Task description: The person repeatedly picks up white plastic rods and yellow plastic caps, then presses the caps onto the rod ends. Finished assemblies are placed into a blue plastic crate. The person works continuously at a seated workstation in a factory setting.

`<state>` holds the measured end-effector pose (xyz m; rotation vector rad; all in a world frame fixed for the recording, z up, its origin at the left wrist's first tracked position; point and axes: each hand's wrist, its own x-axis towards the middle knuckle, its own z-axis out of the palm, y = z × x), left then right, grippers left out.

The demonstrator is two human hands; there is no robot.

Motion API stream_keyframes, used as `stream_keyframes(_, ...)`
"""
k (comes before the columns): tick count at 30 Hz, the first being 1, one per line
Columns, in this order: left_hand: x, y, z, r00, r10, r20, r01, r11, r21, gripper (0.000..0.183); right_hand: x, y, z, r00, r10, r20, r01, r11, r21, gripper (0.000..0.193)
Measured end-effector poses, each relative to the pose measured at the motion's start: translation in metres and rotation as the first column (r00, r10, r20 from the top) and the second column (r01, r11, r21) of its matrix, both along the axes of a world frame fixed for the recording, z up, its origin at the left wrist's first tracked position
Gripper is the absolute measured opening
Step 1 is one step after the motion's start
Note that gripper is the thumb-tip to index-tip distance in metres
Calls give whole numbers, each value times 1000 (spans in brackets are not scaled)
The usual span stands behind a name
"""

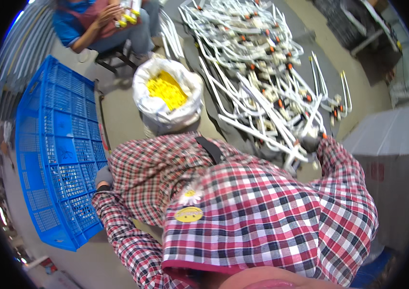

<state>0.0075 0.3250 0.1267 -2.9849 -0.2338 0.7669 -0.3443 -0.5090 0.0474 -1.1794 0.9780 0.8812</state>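
Observation:
My right hand (pixel 310 141), in a dark grey glove, is closed at the near right end of a large heap of white bent tubes (pixel 267 127). Several tubes cross at its fingers, and it appears to grip them. Orange and cream fittings sit on many tubes in the heap. Down at my left side, my left hand (pixel 104 177) wears a grey glove and is beside the blue plastic crate (pixel 72 241). Its fingers are hidden, so I cannot see whether it holds anything.
A white sack (pixel 142 91) of small yellow parts (pixel 167 91) stands ahead of me. Beyond it, a seated co-worker (pixel 101 24) holds white tubes with yellow ends. More white tubes (pixel 171 36) lie nearby. A large grey box (pixel 382 144) stands at my right.

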Motion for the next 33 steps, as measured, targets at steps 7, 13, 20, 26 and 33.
stream_keyframes(7, 12, 9, -44, 989, 149, 23, -145, 981, -129, 33, -16, -36, 87, 983, -169, 78, 174, 982, -66, 50)
stream_keyframes(13, 15, 4, -69, 996, 68, 53, -53, 966, -251, 34, 39, -18, 137, 727, -451, 518, 398, 891, 217, 55)
stream_keyframes(20, 11, 21, -78, 984, 133, 118, -96, 957, -275, 35, 84, 10, 152, -33, -795, 606, 212, 587, 781, 34)
stream_keyframes(26, -4, 19, -66, 950, 219, 223, -161, 954, -251, 32, 121, 30, 233, -364, -608, 706, 11, 755, 656, 29)
stream_keyframes(33, -35, -44, 25, 531, 292, 796, 57, 924, -377, 33, 232, 78, 328, -217, -769, 602, -430, 629, 648, 20)
